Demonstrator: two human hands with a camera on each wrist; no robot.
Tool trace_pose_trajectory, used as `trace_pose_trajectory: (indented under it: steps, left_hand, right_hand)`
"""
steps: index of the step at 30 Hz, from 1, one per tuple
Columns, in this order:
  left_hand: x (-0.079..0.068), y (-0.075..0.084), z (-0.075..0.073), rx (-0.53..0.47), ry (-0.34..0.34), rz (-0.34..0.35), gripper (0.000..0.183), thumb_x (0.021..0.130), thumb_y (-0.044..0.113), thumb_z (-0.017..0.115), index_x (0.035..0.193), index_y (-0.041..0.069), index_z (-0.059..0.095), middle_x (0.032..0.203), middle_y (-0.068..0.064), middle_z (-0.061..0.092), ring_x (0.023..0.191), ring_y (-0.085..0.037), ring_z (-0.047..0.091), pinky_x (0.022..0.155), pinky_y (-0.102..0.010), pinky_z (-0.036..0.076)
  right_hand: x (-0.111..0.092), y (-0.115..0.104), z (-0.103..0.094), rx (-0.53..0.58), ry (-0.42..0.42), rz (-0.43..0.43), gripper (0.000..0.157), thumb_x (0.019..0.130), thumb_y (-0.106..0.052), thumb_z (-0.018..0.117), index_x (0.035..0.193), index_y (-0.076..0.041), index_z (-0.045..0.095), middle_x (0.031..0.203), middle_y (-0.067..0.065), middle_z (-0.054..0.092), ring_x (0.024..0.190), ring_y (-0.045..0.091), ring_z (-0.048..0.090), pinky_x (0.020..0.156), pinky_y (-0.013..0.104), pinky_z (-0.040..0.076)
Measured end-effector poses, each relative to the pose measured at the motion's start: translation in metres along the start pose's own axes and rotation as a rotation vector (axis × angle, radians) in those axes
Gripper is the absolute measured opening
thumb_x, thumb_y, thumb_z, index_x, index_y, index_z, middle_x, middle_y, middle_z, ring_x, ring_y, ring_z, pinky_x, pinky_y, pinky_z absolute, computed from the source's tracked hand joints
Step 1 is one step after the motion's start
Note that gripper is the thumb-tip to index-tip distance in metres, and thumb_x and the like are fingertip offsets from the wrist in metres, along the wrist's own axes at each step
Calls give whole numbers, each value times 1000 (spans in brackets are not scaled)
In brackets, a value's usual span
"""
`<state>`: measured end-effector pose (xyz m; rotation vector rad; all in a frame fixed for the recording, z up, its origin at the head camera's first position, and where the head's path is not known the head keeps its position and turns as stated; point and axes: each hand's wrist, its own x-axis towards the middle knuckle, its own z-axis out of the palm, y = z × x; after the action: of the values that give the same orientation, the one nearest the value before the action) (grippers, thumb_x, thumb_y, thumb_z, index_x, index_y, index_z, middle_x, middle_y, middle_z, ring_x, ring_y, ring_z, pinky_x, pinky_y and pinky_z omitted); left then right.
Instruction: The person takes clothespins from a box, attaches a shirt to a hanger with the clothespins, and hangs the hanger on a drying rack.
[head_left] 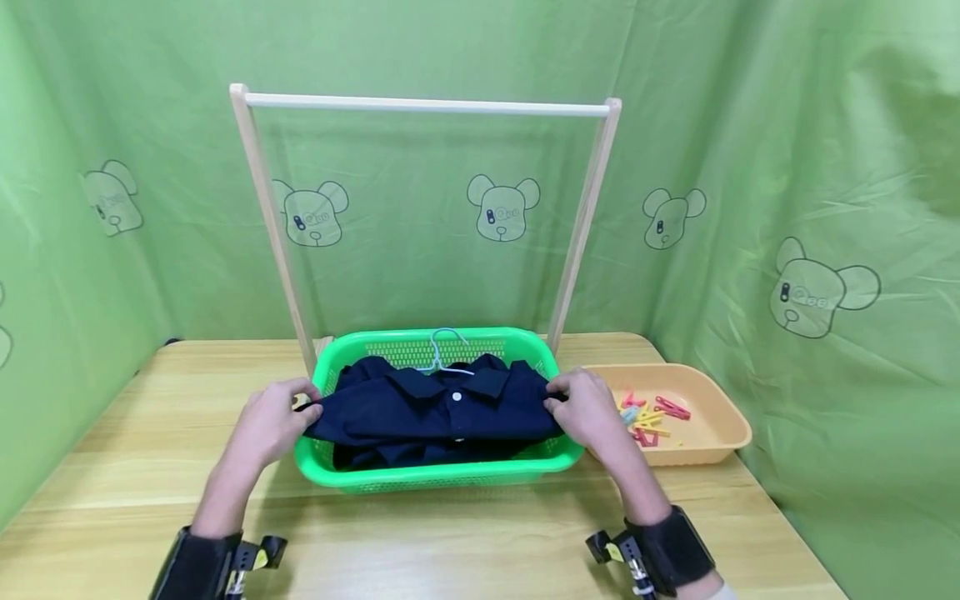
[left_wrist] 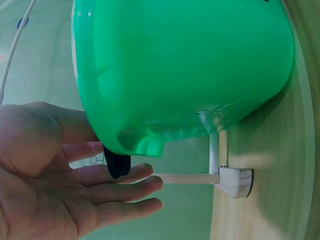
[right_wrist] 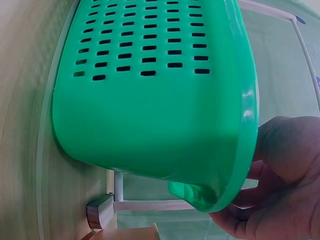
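Observation:
A dark navy shirt (head_left: 420, 412) with a collar and white buttons lies spread across a green basket (head_left: 438, 478). The hook of a light blue hanger (head_left: 437, 354) sticks up behind the collar; most of the hanger is hidden. At the shirt's left end, my left hand (head_left: 272, 423) pinches the cloth between thumb and fingers. A dark bit of cloth (left_wrist: 117, 164) hangs by the fingers in the left wrist view. My right hand (head_left: 591, 408) pinches the shirt's right end near the basket rim. In the right wrist view, the basket wall (right_wrist: 150, 110) hides that hand's fingertips.
Behind the basket stands a wooden rack with a white crossbar (head_left: 427, 105). To the right, an orange tray (head_left: 716, 425) holds several coloured clothespins (head_left: 645, 419). Everything stands on a wooden table (head_left: 420, 542), with green curtains behind and at the sides.

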<state>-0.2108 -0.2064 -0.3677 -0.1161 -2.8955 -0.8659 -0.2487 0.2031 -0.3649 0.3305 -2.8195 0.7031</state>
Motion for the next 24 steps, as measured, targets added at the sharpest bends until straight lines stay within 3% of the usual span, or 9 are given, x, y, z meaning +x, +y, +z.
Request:
trace_pose_trajectory:
  steps: [6, 11, 16, 24]
  left_hand:
    - [2, -2, 3, -7, 34, 19, 11, 93, 12, 68, 103, 8, 71, 106, -20, 71, 74, -27, 53, 66, -37, 42]
    - [2, -2, 3, -14, 85, 27, 9, 91, 11, 69, 98, 7, 72, 95, -16, 71, 67, -24, 50, 60, -33, 38]
    - [1, 0, 4, 9, 136, 21, 6, 89, 10, 71, 93, 6, 73, 100, -17, 74, 74, -28, 57, 67, -38, 44]
    - [0, 3, 4, -7, 207, 8, 2, 88, 9, 71, 86, 7, 71, 86, -13, 73, 67, -26, 53, 61, -35, 38]
  right_hand:
    - [1, 2, 1, 7, 1, 15, 17, 89, -6, 71, 104, 1, 77, 110, 20, 72, 109, 42, 63, 96, 54, 48]
    - [2, 1, 2, 23, 16, 33, 18, 89, -7, 71, 104, 2, 78, 110, 21, 72, 109, 42, 65, 96, 54, 49]
    - [3, 0, 3, 40, 35, 50, 18, 89, -7, 71, 104, 1, 78, 109, 20, 75, 111, 42, 66, 95, 54, 50]
    - [2, -3, 2, 47, 88, 50, 18, 89, -9, 72, 103, -1, 79, 105, 17, 77, 108, 41, 68, 92, 53, 52]
